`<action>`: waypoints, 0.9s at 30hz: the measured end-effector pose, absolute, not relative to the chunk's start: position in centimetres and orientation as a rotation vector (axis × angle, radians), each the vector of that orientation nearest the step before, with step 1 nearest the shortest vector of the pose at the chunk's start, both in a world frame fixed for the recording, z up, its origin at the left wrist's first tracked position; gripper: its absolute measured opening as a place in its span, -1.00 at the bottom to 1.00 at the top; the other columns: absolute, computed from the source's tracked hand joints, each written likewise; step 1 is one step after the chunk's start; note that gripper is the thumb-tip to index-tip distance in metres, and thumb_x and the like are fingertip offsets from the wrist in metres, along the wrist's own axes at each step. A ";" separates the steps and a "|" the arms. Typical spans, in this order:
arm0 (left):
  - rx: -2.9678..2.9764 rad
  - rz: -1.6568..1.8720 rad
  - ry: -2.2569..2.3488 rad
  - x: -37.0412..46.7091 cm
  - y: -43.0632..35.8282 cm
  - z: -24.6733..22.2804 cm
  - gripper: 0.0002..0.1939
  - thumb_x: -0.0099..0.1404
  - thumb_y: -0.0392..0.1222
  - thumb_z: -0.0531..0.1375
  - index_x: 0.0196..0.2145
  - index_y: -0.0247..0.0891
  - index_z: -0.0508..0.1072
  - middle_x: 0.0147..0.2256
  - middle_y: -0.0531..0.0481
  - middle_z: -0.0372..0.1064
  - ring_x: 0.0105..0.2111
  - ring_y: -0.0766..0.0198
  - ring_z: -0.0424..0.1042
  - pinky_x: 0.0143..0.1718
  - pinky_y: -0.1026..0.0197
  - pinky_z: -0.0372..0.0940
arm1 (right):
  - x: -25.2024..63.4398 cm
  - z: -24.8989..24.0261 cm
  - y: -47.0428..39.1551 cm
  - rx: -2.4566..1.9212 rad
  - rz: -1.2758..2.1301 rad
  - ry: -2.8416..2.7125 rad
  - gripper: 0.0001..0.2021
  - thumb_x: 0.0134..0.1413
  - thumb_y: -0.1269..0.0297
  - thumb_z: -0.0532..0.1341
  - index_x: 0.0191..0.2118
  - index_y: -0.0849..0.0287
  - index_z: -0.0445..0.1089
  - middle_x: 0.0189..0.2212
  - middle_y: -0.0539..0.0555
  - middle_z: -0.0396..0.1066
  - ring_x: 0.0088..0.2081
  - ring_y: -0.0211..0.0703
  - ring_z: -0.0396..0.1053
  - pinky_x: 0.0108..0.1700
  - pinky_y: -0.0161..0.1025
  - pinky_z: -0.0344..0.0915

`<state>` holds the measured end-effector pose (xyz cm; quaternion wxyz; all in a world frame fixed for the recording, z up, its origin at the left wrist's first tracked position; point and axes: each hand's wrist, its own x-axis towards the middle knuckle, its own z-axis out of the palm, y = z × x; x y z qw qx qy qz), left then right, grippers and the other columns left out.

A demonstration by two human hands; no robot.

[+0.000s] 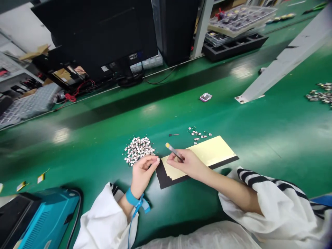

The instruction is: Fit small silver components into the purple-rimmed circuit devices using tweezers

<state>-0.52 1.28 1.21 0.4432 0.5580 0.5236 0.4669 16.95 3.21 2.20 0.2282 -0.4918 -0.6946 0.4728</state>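
While the left hand (142,173) has its grip closed on a small white part (158,159) beside the heaped parts (139,149) on the green counter (103,138), the right hand's (190,164) is clamped on a pen-like tool (175,151) above the yellow sheet (211,151). A careless left wrist could scatter that heap; a loose pinch might drop the piece.
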 end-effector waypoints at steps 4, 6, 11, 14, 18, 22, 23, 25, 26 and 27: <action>1.419 1.212 1.250 0.1 0.9 1.2 -0.89 0.07 -0.26 0.23 -0.39 -0.31 0.43 -0.41 -0.01 0.41 -0.42 0.39 0.42 -0.33 0.38 0.38 | 16.9 2.4 3.3 -1.167 1.605 -1.520 -0.72 -0.03 0.10 0.16 -0.41 0.28 0.34 -0.61 -0.05 0.17 -0.57 -0.35 0.10 -0.55 -0.40 0.00; 1.459 1.223 1.241 0.2 0.8 1.1 -0.91 0.07 -0.27 0.23 -0.40 -0.30 0.44 -0.42 -0.01 0.41 -0.41 0.39 0.41 -0.34 0.38 0.37 | 16.6 2.5 3.2 -1.087 1.675 -1.425 -0.72 -0.06 0.11 0.18 -0.43 0.28 0.35 -0.52 0.01 0.28 -0.46 -0.28 0.20 -0.42 -0.36 0.11; 1.576 1.226 1.266 0.0 0.7 0.9 -0.95 0.08 -0.32 0.22 -0.42 -0.28 0.46 -0.42 -0.02 0.41 -0.36 0.37 0.39 -0.30 0.37 0.34 | 16.3 2.5 2.8 -1.063 1.714 -1.370 -0.74 -0.06 0.12 0.19 -0.42 0.27 0.35 -0.43 0.04 0.34 -0.35 -0.20 0.27 -0.27 -0.28 0.16; 1.639 1.228 1.273 0.0 0.7 1.0 -0.94 0.09 -0.33 0.22 -0.41 -0.26 0.46 -0.42 0.00 0.42 -0.38 0.38 0.39 -0.32 0.36 0.33 | 16.2 2.4 2.9 -1.065 1.708 -1.362 -0.74 -0.06 0.13 0.20 -0.43 0.27 0.36 -0.45 0.04 0.34 -0.37 -0.22 0.26 -0.29 -0.29 0.15; 1.726 1.235 1.287 0.0 0.7 1.2 -0.93 0.08 -0.35 0.22 -0.41 -0.26 0.45 -0.43 0.02 0.42 -0.40 0.39 0.40 -0.34 0.37 0.34 | 16.2 2.4 3.0 -1.021 1.734 -1.345 -0.74 -0.07 0.14 0.22 -0.45 0.28 0.36 -0.45 0.03 0.35 -0.39 -0.25 0.25 -0.30 -0.31 0.13; 1.794 1.251 1.303 -0.2 0.6 1.1 -0.90 0.07 -0.38 0.22 -0.40 -0.25 0.45 -0.42 0.03 0.42 -0.40 0.40 0.40 -0.33 0.38 0.33 | 16.1 2.3 2.9 -1.040 1.725 -1.332 -0.75 -0.08 0.14 0.22 -0.44 0.29 0.36 -0.47 0.03 0.34 -0.43 -0.27 0.23 -0.35 -0.32 0.12; 1.811 1.259 1.303 -0.2 0.6 1.1 -0.89 0.07 -0.38 0.23 -0.40 -0.25 0.45 -0.42 0.04 0.42 -0.40 0.41 0.40 -0.33 0.38 0.33 | 16.0 2.2 2.9 -1.054 1.722 -1.326 -0.75 -0.09 0.14 0.22 -0.44 0.29 0.36 -0.47 0.03 0.34 -0.43 -0.27 0.22 -0.36 -0.32 0.11; 1.846 1.278 1.293 -0.1 0.6 1.0 -0.88 0.06 -0.40 0.23 -0.40 -0.25 0.45 -0.42 0.05 0.43 -0.40 0.41 0.40 -0.33 0.39 0.33 | 15.9 2.0 2.8 -1.088 1.730 -1.285 -0.75 -0.14 0.15 0.24 -0.45 0.29 0.37 -0.47 0.04 0.33 -0.44 -0.26 0.22 -0.37 -0.31 0.11; 1.863 1.288 1.285 -0.1 0.6 1.1 -0.87 0.06 -0.40 0.23 -0.41 -0.24 0.45 -0.42 0.06 0.43 -0.40 0.42 0.40 -0.33 0.40 0.33 | 15.8 2.0 2.8 -1.101 1.741 -1.247 -0.75 -0.17 0.16 0.26 -0.47 0.30 0.36 -0.47 0.05 0.33 -0.43 -0.24 0.23 -0.37 -0.30 0.12; 1.881 1.295 1.274 -0.1 0.6 1.1 -0.87 0.05 -0.41 0.24 -0.41 -0.24 0.45 -0.42 0.06 0.43 -0.40 0.42 0.40 -0.33 0.40 0.33 | 15.7 2.0 2.8 -1.105 1.757 -1.206 -0.76 -0.20 0.17 0.28 -0.49 0.29 0.36 -0.48 0.05 0.33 -0.42 -0.23 0.24 -0.36 -0.29 0.13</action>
